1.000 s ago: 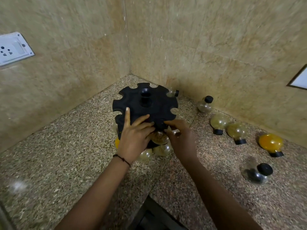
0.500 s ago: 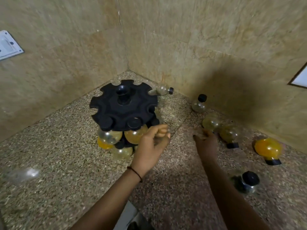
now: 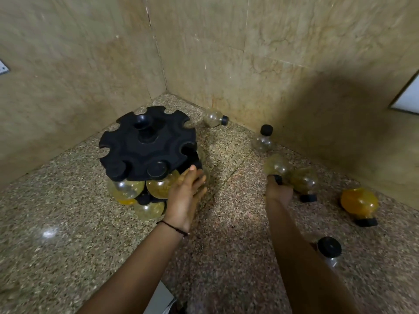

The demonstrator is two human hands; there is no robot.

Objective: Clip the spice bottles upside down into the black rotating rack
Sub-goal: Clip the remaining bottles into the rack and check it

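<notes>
Slippage is risked at the right hand [image 3: 278,193], closed round the cap of a yellowish bottle [image 3: 277,167] with its neighbour [image 3: 303,180] touching, while the rack [image 3: 147,143] is steadied by the open left hand [image 3: 184,196].

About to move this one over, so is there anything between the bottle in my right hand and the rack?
Nothing visible. The counter between the bottle in the right hand and the black rack is bare. Only the left hand rests at the rack's near-right edge.
</notes>
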